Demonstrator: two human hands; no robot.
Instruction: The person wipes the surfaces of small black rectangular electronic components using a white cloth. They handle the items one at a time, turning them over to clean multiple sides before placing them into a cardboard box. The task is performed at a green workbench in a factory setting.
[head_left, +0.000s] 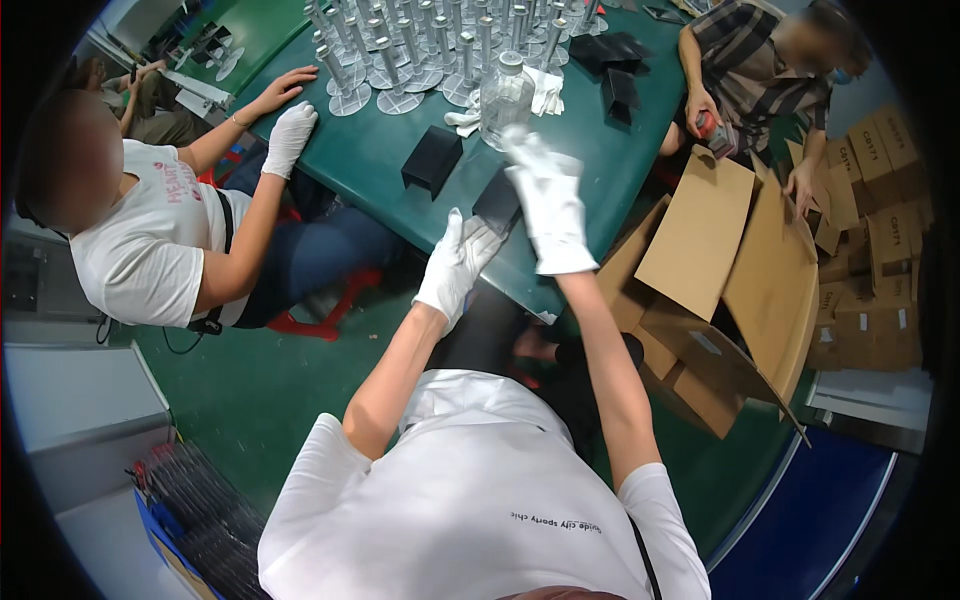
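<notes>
In front of me at the green table's near corner lies a dark box-shaped piece (494, 203), partly hidden. My left hand (455, 265), in a white glove, grips its near end, thumb raised. Over its right side is my right hand (552, 205), also white-gloved and smeared by motion; its fingers cannot be made out, nor whether it holds anything. A second black angular piece (432, 160) lies to the left on the table. Just beyond my right hand stands a clear jar (506, 100) with a lid.
Many metal posts on round bases (398, 80) crowd the green table's (355, 150) far side. More black pieces (620, 95) and white gloves (547, 92) lie there. Open cardboard boxes (695, 235) stand at right. Co-workers sit left and right, one gloved hand (291, 138) near the table edge.
</notes>
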